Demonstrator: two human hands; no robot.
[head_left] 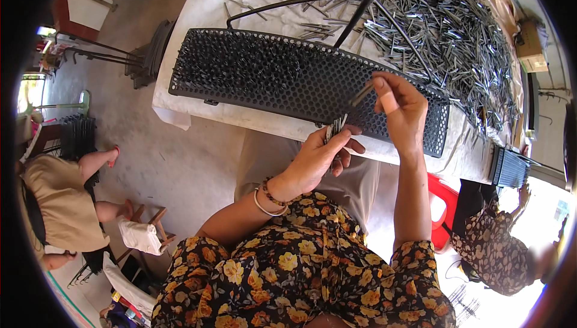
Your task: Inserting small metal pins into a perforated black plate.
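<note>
A long black perforated plate (288,104) lies across the near side of the table, its left half packed with upright dark thin strips (237,60) and its right half showing bare holes. Close to its front edge, my left hand (321,153) is closed round a bundle of thin metal strips (336,126), whose ends stick up past the fingers. My right hand (401,108) hovers over the bare right half, pinching what looks like a thin dark strip (362,94) between thumb and fingers. Its tip points down and left toward the bundle.
A large heap of loose metal strips (451,33) covers the back right of the white-covered table (210,3). Black rods (368,12) rise behind the plate. One person (66,202) sits at left, another (496,244) at right. A red chair (442,208) stands near my right arm.
</note>
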